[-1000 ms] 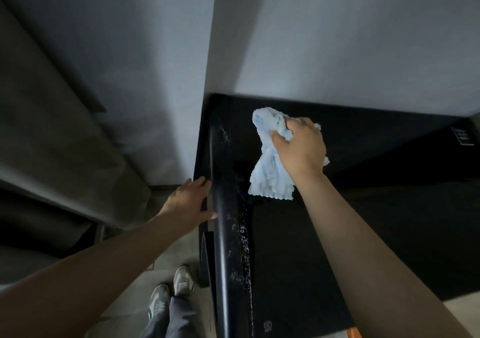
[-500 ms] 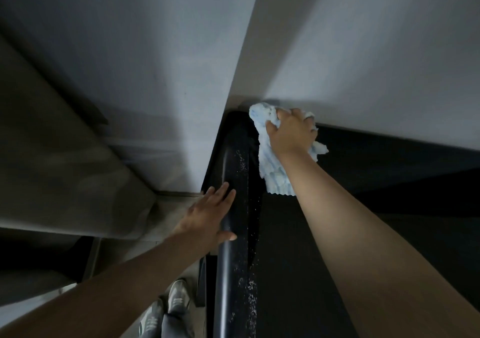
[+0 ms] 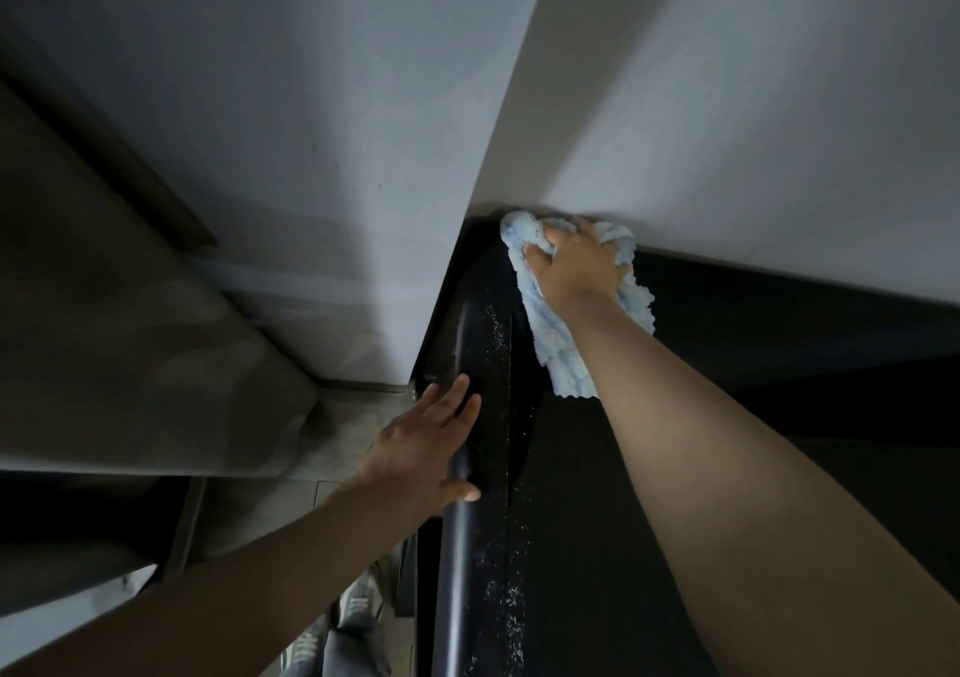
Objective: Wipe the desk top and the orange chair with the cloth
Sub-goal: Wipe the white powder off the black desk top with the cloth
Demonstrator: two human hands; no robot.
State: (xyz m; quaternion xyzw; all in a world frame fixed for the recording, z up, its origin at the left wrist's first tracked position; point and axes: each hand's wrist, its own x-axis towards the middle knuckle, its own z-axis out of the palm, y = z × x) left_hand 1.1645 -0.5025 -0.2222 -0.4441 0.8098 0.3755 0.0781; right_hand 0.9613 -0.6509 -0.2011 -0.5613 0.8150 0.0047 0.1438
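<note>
A: Moved: right hand and cloth, now deeper in the back corner of the desk top, against the wall.

B: Cloth: pale blue, nubby, bunched. Fingers curl round it and its tail trails under the wrist. Left hand: fingers spread flat on the rounded, speckled black edge.

cloth on desk top against wall, left hand at desk edge

Middle of the cloth under the right hand; desk top and shoes partly beyond the view's edges.
</note>
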